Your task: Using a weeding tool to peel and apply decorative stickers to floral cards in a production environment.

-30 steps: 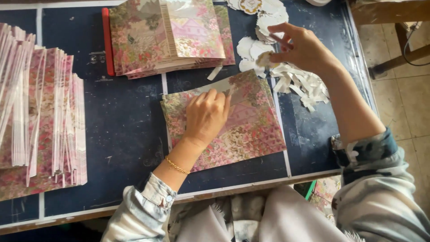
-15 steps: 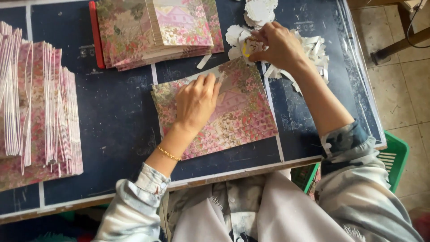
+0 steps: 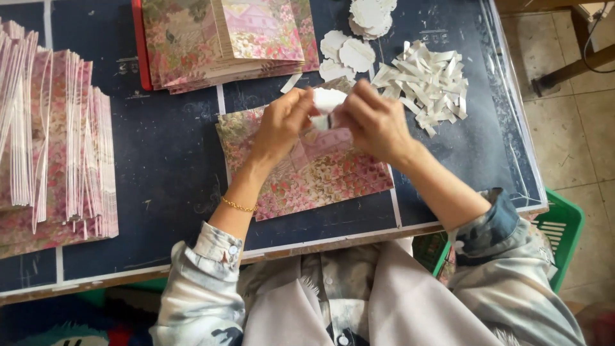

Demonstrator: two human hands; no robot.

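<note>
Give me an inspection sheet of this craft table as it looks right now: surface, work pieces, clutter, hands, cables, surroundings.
Surface: dark blue cutting mat on a wooden-edged table.
Job's things: floral paper sheet lying flat under the hands; small white sticker piece pinched between both hands.
Clutter: pile of white paper strips; round white paper pieces; stack of floral sheets at the far edge; fanned floral stack on the left.
Hands: left hand and right hand meet above the sheet, fingers on the white piece.
Cables: one thin cable beside the table.
Surroundings: tiled floor; green plastic basket.
</note>
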